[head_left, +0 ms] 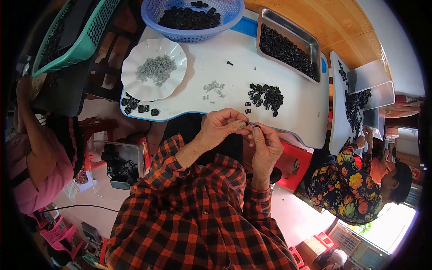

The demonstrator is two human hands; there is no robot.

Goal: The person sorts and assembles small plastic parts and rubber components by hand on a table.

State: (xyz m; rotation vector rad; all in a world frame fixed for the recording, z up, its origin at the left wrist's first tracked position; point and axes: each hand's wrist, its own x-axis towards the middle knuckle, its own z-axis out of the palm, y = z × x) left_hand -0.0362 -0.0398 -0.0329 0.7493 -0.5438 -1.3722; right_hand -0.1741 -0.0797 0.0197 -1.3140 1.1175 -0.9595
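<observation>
My left hand and my right hand meet just off the near edge of the white table, fingers closed in a pinch. A small black plastic piece shows at my right fingertips. What my left finger and thumb pinch is mostly hidden and too small to name. Beyond my right hand lies a pile of small black plastic parts. Farther left is a little scatter of pale translucent pieces. A scalloped white plate holds a heap of similar greyish pieces.
Black parts lie by the table's left corner. A blue basket and a metal tray at the back hold more. Co-workers sit left and right. A red stool stands under the table's right side.
</observation>
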